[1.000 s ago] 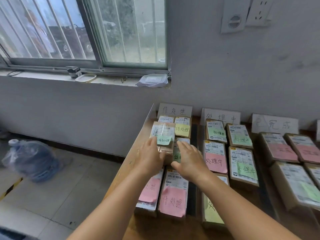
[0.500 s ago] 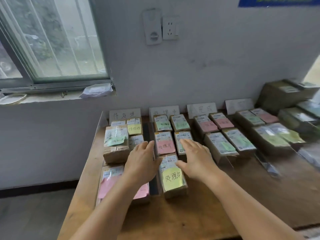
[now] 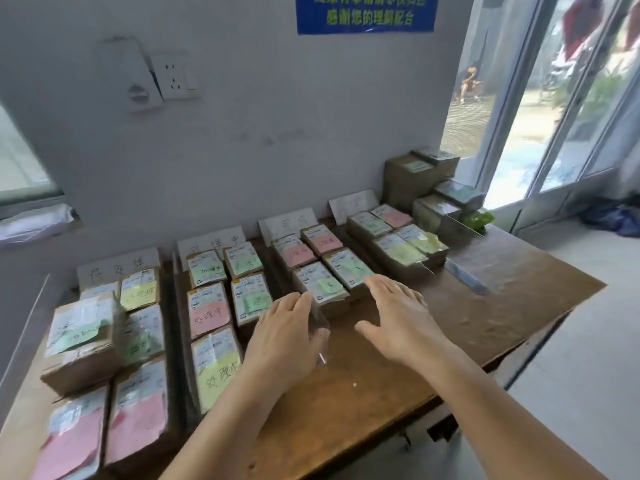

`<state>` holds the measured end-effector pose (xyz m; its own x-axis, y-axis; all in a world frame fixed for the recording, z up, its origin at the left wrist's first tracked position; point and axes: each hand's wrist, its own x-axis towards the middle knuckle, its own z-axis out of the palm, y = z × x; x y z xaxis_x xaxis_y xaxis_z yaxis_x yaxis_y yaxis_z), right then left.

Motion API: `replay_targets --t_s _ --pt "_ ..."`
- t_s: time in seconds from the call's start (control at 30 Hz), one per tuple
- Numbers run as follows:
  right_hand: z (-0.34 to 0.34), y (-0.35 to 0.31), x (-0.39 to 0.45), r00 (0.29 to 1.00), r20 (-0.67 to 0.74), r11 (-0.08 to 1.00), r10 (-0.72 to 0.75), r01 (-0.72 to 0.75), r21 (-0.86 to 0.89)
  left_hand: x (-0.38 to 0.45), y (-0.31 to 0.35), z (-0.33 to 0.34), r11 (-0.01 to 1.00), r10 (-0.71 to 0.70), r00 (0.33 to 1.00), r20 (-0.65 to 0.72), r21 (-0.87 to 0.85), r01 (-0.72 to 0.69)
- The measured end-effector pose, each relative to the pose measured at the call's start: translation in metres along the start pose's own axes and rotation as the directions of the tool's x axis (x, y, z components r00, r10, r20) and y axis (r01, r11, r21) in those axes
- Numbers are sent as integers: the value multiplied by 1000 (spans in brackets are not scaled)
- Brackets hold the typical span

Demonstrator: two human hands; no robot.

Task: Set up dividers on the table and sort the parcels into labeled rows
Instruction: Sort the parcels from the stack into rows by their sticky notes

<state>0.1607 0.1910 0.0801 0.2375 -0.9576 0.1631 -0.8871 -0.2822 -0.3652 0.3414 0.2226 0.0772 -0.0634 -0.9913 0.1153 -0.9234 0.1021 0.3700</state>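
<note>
Head view has swung rightward since a moment ago: the window that filled the left is nearly gone and a glass door [image 3: 568,109] now stands at the right. Both hands have shifted from the second row toward the third. The left hand [image 3: 284,336] rests with fingers straight against a clear divider [image 3: 320,327] standing on edge between the second and third rows — whether the thumb clasps it I cannot tell. The right hand [image 3: 398,313] is spread flat, fingers straight, holding nothing, just beside the nearest parcel [image 3: 320,284] of the third row. The parcels lie in four rows behind handwritten row labels [image 3: 213,242] along the wall. Bare wooden table [image 3: 485,306] lies open to the right of the hands and runs to its front edge. Taller boxes [image 3: 412,178] crowd the far right corner, with another clear sheet [image 3: 464,277] lying flat near them. A wall socket [image 3: 175,76] and a blue notice [image 3: 365,13] hang above.
</note>
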Motion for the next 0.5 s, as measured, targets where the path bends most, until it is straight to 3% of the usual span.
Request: replay_targets --t_s 0.5 --pt "-84 205 0 1000 16 1000 6 -6 15 73 197 83 999 32 999 -10 -26 -33"
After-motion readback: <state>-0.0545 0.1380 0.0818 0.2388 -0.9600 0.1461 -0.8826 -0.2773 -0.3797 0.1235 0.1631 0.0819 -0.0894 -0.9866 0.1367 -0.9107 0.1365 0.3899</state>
